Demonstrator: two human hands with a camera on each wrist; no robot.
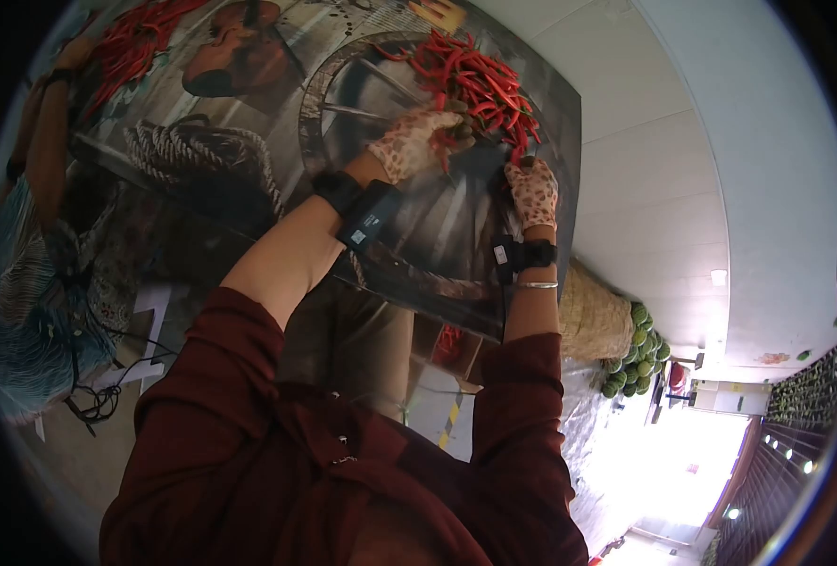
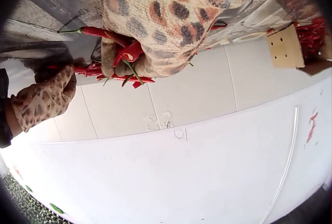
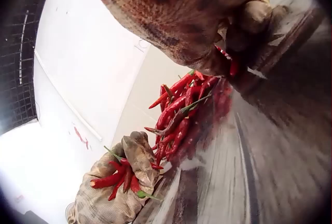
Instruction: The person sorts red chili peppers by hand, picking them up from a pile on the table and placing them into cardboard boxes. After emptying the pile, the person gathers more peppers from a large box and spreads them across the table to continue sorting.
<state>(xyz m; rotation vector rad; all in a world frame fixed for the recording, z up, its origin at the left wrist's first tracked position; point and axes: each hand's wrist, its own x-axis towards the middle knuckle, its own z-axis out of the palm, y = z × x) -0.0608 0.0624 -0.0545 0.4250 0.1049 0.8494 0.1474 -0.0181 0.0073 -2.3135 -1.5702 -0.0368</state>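
Note:
Both hands wear spotted, light-coloured gloves. Several red chillies [image 2: 129,53] are gripped in the curled fingers of my left hand [image 1: 416,143], which is at the near-left edge of a heap of red chillies [image 1: 484,90]. Farther right, below the heap's right end, my right hand [image 1: 534,193] has its fingers curled round a red chilli [image 3: 234,67], partly hidden by the glove. In the right wrist view the heap [image 3: 179,110] lies between the two hands, and green stems poke out of the left hand's [image 3: 111,198] bunch.
The dark printed tabletop [image 1: 437,226] shows a wheel, a rope and a violin. Another chilli pile [image 1: 140,42] lies at the upper left, beside another person's arm [image 1: 49,141]. Right of the table stand a sack [image 1: 593,311] and round green produce [image 1: 640,354]; a box [image 2: 285,47] holds chillies.

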